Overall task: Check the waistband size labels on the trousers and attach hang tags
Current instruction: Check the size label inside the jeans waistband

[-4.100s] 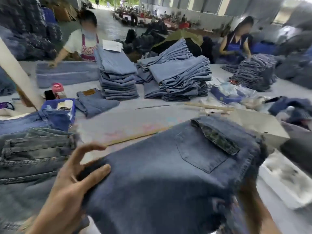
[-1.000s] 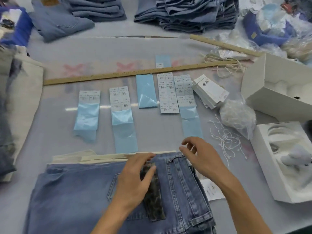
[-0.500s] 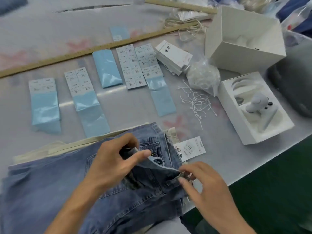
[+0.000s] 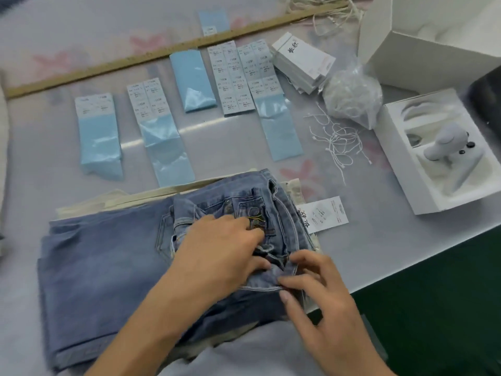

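Observation:
Folded blue jeans [image 4: 108, 267] lie on the table's near edge, waistband to the right. My left hand [image 4: 217, 248] has its fingers tucked into the opened waistband beside the embroidered pocket flap [image 4: 256, 217]. My right hand [image 4: 311, 283] pinches the waistband edge between thumb and fingers and folds it back. A white hang tag [image 4: 324, 214] lies flat just right of the jeans. Loose tag strings [image 4: 336, 139] lie beyond it. A stack of white hang tags [image 4: 303, 62] sits farther back.
Blue sticker sheets with size labels [image 4: 233, 77] lie in a row across the grey table [image 4: 379, 245]. A wooden ruler [image 4: 108, 66] runs behind them. A bag of strings [image 4: 352, 96] and two white boxes [image 4: 433, 158] stand at the right. The table edge drops off at lower right.
The view has shifted slightly left. My left hand has pushed deeper into the waistband, and my right hand has folded the waistband edge farther back.

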Motion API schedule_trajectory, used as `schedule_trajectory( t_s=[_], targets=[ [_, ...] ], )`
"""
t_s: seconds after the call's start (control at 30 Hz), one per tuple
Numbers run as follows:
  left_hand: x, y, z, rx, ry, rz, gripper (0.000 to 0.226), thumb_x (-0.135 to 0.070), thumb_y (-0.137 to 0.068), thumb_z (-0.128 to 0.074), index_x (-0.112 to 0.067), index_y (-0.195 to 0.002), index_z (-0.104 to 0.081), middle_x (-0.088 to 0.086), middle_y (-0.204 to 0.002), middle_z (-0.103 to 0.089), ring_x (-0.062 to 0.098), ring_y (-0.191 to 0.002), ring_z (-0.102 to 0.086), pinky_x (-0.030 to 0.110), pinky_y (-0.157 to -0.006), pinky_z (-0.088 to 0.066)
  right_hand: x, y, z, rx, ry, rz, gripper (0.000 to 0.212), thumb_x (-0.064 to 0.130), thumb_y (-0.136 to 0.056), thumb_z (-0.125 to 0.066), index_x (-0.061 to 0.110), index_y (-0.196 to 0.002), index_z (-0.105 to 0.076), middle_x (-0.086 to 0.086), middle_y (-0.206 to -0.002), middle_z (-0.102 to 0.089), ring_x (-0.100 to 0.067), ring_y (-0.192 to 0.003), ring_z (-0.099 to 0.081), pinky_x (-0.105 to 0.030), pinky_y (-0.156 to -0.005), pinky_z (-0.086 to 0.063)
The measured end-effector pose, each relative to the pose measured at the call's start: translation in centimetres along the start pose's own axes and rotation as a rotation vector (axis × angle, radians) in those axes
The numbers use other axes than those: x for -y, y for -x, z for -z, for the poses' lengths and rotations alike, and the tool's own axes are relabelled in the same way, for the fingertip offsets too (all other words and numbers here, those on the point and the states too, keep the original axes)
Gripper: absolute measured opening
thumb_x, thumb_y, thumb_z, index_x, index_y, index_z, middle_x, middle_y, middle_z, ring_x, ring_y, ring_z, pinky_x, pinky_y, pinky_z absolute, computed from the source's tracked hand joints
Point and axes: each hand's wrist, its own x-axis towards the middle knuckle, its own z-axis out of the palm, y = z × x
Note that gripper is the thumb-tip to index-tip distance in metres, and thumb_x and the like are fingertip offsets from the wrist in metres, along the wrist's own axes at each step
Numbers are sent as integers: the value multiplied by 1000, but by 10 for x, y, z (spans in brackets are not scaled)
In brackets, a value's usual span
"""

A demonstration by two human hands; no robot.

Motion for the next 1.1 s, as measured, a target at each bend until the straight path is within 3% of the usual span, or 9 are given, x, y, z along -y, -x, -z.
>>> schedule_trajectory(
  t_s=[0.2, 0.33, 0.43, 0.57, 0.63, 0.7, 0.9, 1.03, 1.1],
  targets=[
    [-5, 18, -26, -163, 196, 279, 36, -49, -106, -36, -26, -78, -38, -7, -72, -46, 24, -73, -62, 37, -60, -44, 10, -27, 0, -164, -320, -526, 35, 60, -79, -72, 31, -83, -53, 3, -80, -58, -14, -72, -58, -29, -67, -54],
    [2, 42, -45, -248, 698, 483, 40, -49, -101, -48, -25, -69, -48, -6, -57, -51, 13, -54, -45, 34, -53, -34, 6, -44, -6, -12, -519, -771, 21, 21, -89, -76, 20, -97, -56, -11, -84, -68, -21, -69, -66, -52, -70, -63],
    [3, 57, -51, -262, 985, 555, 37, -45, -100, -52, -23, -69, -53, -6, -52, -47, 10, -47, -37, 28, -52, -31, 6, -44, -1, 30, -498, -758, 13, 6, -97, -61, 19, -101, -60, -7, -90, -76, -25, -83, -74, -41, -67, -64],
    [-1, 65, -53, -360, 810, 506, 7, -35, -99, -57, -35, -93, -60, -17, -76, -62, 5, -57, -50, 28, -53, -41, 10, -38, 10, 20, -720, -798, 18, -5, -97, -55, 9, -106, -64, -15, -92, -77, -24, -77, -75, -29, -62, -60],
    [-1, 63, -44, -381, 520, 351, 29, -23, -96, -63, -33, -124, -60, -18, -114, -63, 3, -77, -57, 28, -62, -48, 14, -35, 9, 19, -800, -799, 19, -6, -95, -55, 7, -108, -62, -18, -95, -76, -24, -76, -74, -29, -62, -60],
    [0, 54, -39, -340, 448, 173, 39, -26, -97, -64, -30, -135, -59, -11, -128, -61, 14, -109, -59, 34, -83, -49, 19, -34, 5, 24, -893, -790, 23, -5, -89, -58, 5, -110, -60, -20, -99, -75, -25, -78, -73, -30, -62, -59],
    [30, 41, -37, -26, 849, 100, 46, -78, -83, -52, -43, -109, -66, -22, -111, -58, 0, -105, -58, 31, -89, -49, 27, -36, -3, 42, -1226, -845, 45, 5, -85, -54, -2, -129, -56, -27, -122, -68, -34, -101, -70, -45, -82, -63],
    [48, 48, -56, -163, 1053, 158, 6, -38, -90, -75, -39, -94, -71, -16, -95, -67, 4, -89, -66, 19, -77, -47, 29, -40, -8, 47, -1234, -846, 45, 5, -84, -55, -1, -129, -55, -25, -123, -68, -32, -100, -71, -42, -77, -63],
    [54, 48, -66, -248, 1223, 272, 16, -20, -91, -77, -36, -92, -73, -15, -85, -72, 3, -73, -68, 15, -69, -48, 31, -44, -9, 31, -1205, -827, 45, 6, -83, -58, 0, -128, -55, -23, -121, -70, -30, -98, -72, -40, -73, -62]
  ],
)
